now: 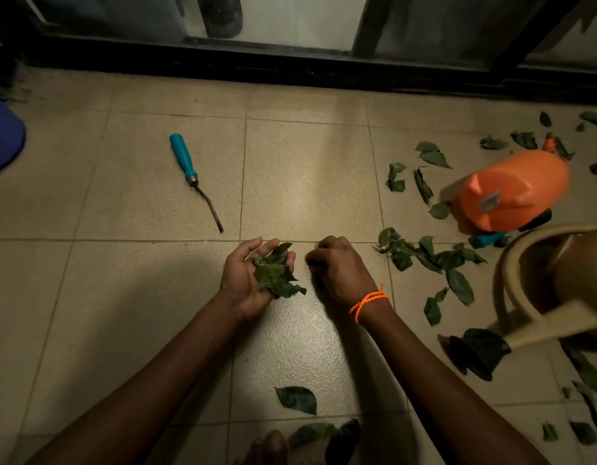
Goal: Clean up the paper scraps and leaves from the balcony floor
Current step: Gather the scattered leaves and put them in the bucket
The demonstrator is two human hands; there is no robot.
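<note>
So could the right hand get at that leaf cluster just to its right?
Probably yes: bare tile lies between the right hand and the leaf cluster, with nothing between. Its curled fingers would need opening.

A single head-worn camera looks steeply down, close over the tiled floor [307, 182].

At frame centre the left hand [248, 275], palm up, holds a bunch of leaves [277, 275]; the right hand [337, 268], fingers curled, is just beside it. More scattered leaves [434, 260] lie on the tiled floor [122, 297] at right, near an orange container [511, 189]; a blue-handled tool [193, 176] lies upper left.
</note>
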